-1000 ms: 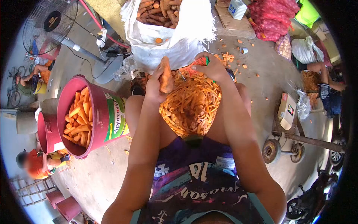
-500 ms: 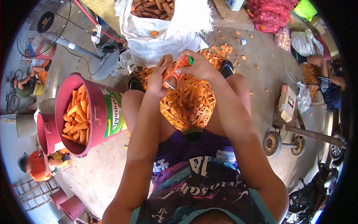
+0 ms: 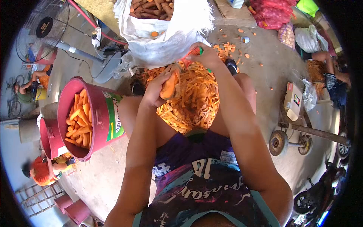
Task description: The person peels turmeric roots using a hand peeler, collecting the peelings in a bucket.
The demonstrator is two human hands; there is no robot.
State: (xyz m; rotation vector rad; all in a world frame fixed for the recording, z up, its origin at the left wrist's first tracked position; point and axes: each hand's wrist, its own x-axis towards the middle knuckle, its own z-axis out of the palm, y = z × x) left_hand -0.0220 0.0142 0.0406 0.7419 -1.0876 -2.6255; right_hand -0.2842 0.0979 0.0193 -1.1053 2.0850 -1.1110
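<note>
My left hand (image 3: 155,87) is closed around a carrot (image 3: 171,87), partly peeled, with bright orange flesh facing up. In my right hand (image 3: 208,57) is a peeler (image 3: 194,53) with red-orange and green parts, somewhat blurred. It is beyond the carrot's far end, up and to the right, apart from the carrot's near part. Below both hands, between my knees, lies a heap of orange peelings (image 3: 196,102). Directly ahead, a white sack (image 3: 151,43) holds unpeeled carrots (image 3: 153,8).
At left stands a red bucket (image 3: 100,121) with peeled carrots (image 3: 80,123). A fan (image 3: 44,28) and cables are beyond it. Carrot ends (image 3: 227,48) litter the floor ahead. A wheeled cart (image 3: 291,126) stands at right. Other people sit at both sides.
My right hand has drawn the peeler up and away from the carrot. My left hand has shifted slightly down and left, and more of the carrot's orange surface shows.
</note>
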